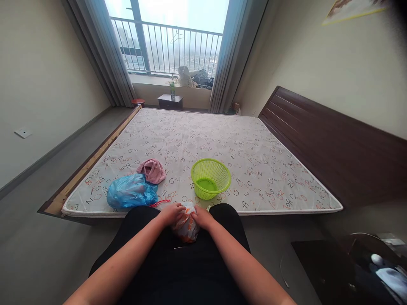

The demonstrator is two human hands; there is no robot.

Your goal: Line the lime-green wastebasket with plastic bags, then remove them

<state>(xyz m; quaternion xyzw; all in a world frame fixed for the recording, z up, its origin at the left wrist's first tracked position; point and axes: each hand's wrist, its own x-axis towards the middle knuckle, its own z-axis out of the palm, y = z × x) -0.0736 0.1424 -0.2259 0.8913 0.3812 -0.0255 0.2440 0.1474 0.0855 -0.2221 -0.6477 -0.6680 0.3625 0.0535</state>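
Observation:
A white plastic bag with orange print (187,226) sits in my lap at the mattress edge. My left hand (172,214) grips its top from the left, fingers curled on the plastic. From the other side my right hand (203,217) pinches the bag's top too. What the bag contains is hidden. Just beyond my hands, a lime-green plastic basket (210,178) stands upright on the mattress, with nothing visible inside. To the left lie a blue plastic bag (132,191) with a red drawstring (160,203) and a crumpled pink cloth (151,170).
The letter-printed mattress (222,135) spreads ahead, with a dark wooden headboard (330,131) on the right. A small bedside table (171,101) bearing a green bottle (172,91) stands by the window. At lower right is a dark surface (330,271) with several items near it.

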